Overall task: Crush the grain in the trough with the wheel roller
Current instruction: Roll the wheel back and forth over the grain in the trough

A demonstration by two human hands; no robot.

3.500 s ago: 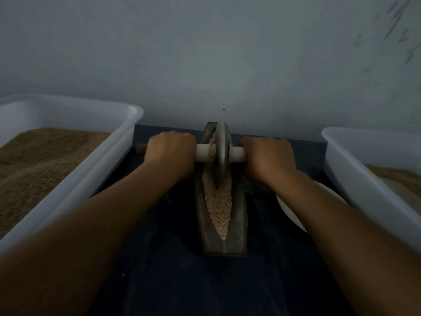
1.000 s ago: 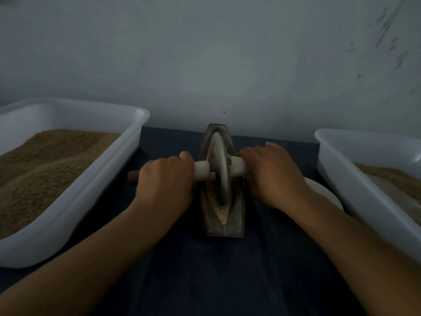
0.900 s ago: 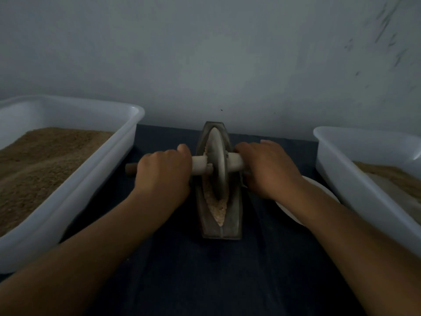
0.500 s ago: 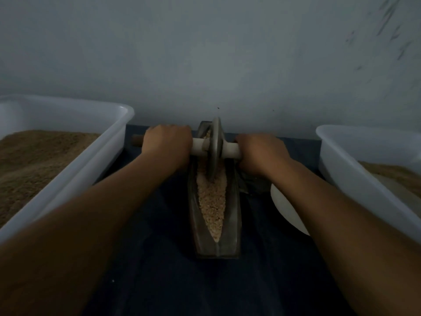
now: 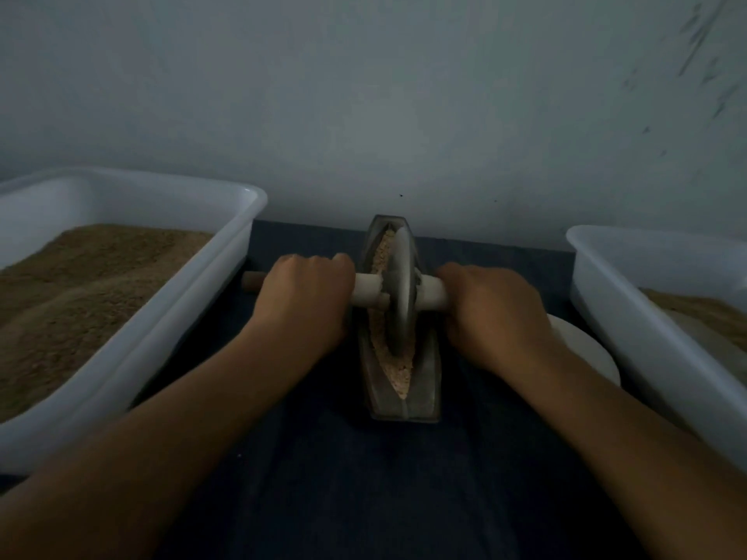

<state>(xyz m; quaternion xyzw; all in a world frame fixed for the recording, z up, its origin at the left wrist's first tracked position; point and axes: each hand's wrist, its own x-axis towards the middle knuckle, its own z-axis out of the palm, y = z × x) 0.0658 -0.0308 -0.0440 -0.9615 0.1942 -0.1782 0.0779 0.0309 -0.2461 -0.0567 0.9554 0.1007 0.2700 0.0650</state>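
Observation:
A narrow, boat-shaped metal trough (image 5: pixel 426 394) lies lengthwise on the dark cloth, holding pale crushed grain (image 5: pixel 400 375). The wheel roller (image 5: pixel 400 289), a grey metal disc on a pale cross handle, stands upright in the trough's middle. My left hand (image 5: pixel 303 301) grips the handle left of the disc; the handle's brown end pokes out past my knuckles. My right hand (image 5: pixel 493 309) grips the handle on the right side. Grain shows both in front of the wheel and behind it.
A white plastic tub (image 5: pixel 178 317) of brown grain stands at the left. Another white tub (image 5: pixel 630 317) with grain stands at the right. A white plate (image 5: pixel 586 349) lies between my right arm and that tub. A pale wall rises just behind the trough.
The wheel has rolled back from the trough's far end to its middle, with both hands drawn toward me. Less grain shows in front of the disc.

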